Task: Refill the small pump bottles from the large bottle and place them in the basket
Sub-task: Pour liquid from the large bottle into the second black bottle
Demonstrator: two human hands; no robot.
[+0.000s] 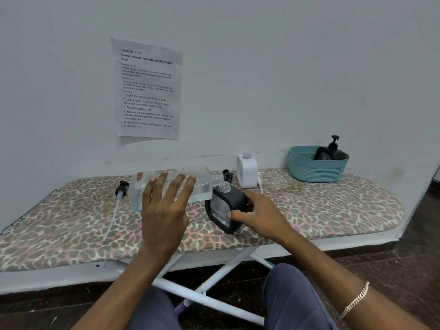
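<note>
My left hand [164, 206] grips the large clear bottle [202, 184], tipped on its side with its open neck over the mouth of a small black bottle [226, 206]. That small bottle stands uncapped on the board, and my right hand [259, 215] holds it at its right side. Clear liquid lies in the large bottle's lower half. A white small bottle [247, 171] stands uncapped behind. A black pump top [227, 175] lies between them. The teal basket [316, 171] at the far right holds one black pump bottle [332, 152].
Everything sits on a leopard-print ironing board [321, 206] against a white wall. A pump with a long white tube [116, 206] lies left of the large bottle. A printed sheet [147, 89] hangs on the wall. My knees and the board's white legs are below.
</note>
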